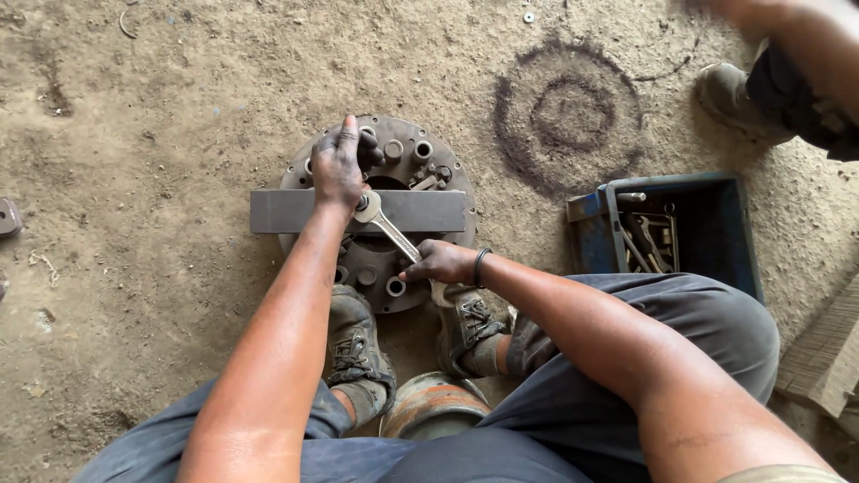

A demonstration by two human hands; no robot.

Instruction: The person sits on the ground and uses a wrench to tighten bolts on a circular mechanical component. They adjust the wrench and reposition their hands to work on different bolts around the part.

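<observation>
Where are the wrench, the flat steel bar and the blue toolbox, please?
wrench (391, 231), head view, on its shaft.
flat steel bar (286, 212), head view, on its left half.
blue toolbox (716, 224), head view, on its inner wall.

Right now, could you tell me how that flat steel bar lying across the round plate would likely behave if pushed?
The flat steel bar looks thick and rigid, so probably heavy and stiff. Lying flat on the round plate, it would likely slide, not roll. The left hand presses on it, likely steadying it.
</observation>
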